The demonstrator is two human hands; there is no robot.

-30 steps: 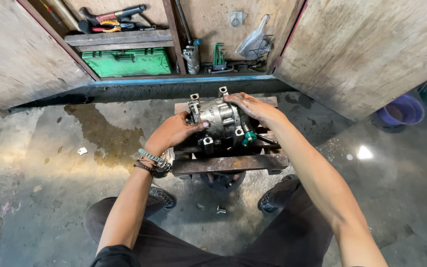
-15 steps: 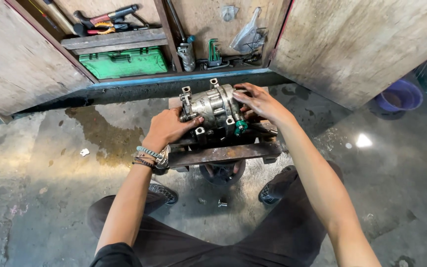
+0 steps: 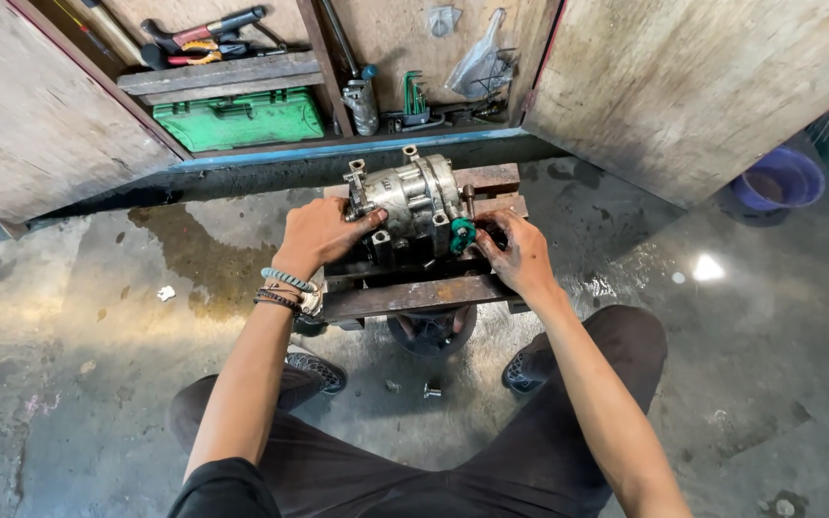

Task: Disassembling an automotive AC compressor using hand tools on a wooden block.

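Silver-grey and grimy, an automotive compressor point(image 3: 413, 203) lies on its side atop a rusty metal stand point(image 3: 405, 293) set on the wet concrete floor point(image 3: 98, 317). The left hand point(image 3: 317, 233) grips its near end with fingers curled, while the right hand point(image 3: 520, 251) pinches at a green fitting point(image 3: 461, 233) on its side. Behind, an open wooden cabinet point(image 3: 338, 58) holds a green toolbox point(image 3: 240, 119).

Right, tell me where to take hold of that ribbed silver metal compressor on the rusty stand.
Probably grip the ribbed silver metal compressor at its two ends, from left and right: it lies sideways on the rusty stand, lugs sticking up. The left hand already holds one end.
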